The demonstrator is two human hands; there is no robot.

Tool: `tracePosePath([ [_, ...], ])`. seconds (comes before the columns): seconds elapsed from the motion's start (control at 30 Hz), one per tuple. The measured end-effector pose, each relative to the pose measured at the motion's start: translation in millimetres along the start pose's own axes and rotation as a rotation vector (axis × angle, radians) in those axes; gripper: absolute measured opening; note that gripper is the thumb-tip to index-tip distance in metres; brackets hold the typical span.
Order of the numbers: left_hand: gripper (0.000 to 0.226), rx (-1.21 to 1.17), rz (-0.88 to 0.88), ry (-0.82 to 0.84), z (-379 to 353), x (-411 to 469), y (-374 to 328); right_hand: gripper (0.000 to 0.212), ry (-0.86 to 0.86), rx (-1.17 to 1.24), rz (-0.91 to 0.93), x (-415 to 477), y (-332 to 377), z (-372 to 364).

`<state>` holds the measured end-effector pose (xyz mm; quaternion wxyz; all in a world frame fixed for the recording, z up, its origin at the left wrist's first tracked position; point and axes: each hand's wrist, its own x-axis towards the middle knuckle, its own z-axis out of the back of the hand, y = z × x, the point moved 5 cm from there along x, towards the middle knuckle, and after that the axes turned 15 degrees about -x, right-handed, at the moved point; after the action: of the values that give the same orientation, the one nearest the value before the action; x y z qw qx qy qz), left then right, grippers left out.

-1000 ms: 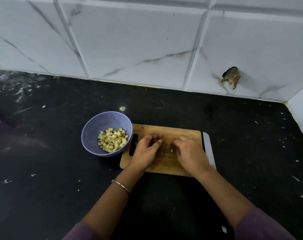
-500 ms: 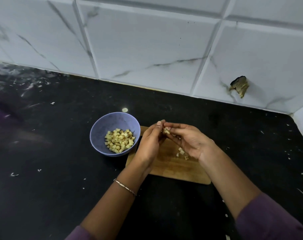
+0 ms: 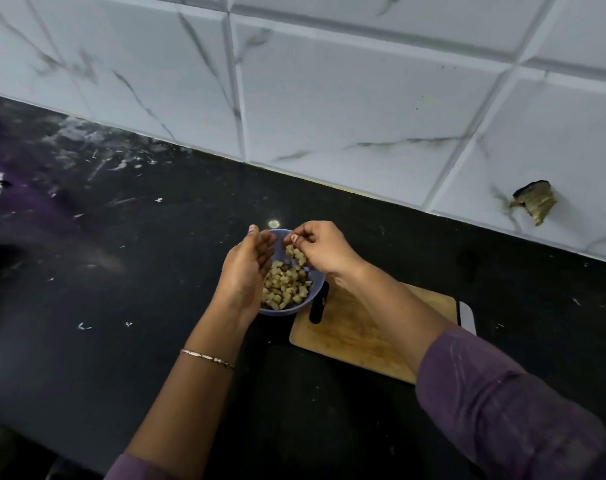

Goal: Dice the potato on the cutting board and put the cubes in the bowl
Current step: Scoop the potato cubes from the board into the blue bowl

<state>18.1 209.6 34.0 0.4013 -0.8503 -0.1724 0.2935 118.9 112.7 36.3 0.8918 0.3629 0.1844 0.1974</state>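
Fingers of the left hand (image 3: 248, 268) spread open, empty, over the purple bowl (image 3: 296, 308) of potato cubes (image 3: 285, 287). Beside it the right hand (image 3: 320, 247) loosely cups falling cubes (some midair). Further right lies the bare cutting board (image 3: 350, 337).

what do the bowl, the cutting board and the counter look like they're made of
The bowl looks like plastic: even lavender colour, thin wall, dull sheen. The cutting board is wood or bamboo, judging by its tan grain and unglazed, knife-scuffed face. The counter seems polished dark stone, perhaps granite: black, faintly speckled, with a soft reflection; it is smeared and dusted with pale scraps.
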Motion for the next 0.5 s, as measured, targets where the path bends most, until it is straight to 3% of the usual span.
tracePosePath([
  [0.2, 0.044, -0.017, 0.037, -0.014, 8.9, 4.0, -0.9, 0.030, 0.024, -0.100, 0.036, 0.3, 6.5, -5.1],
  [0.5, 0.036, -0.022, 0.044, 0.011, 12.2, 6.1, -0.8, 0.025, -0.105, -0.190, 0.139, -8.0, 13.7, 2.9],
])
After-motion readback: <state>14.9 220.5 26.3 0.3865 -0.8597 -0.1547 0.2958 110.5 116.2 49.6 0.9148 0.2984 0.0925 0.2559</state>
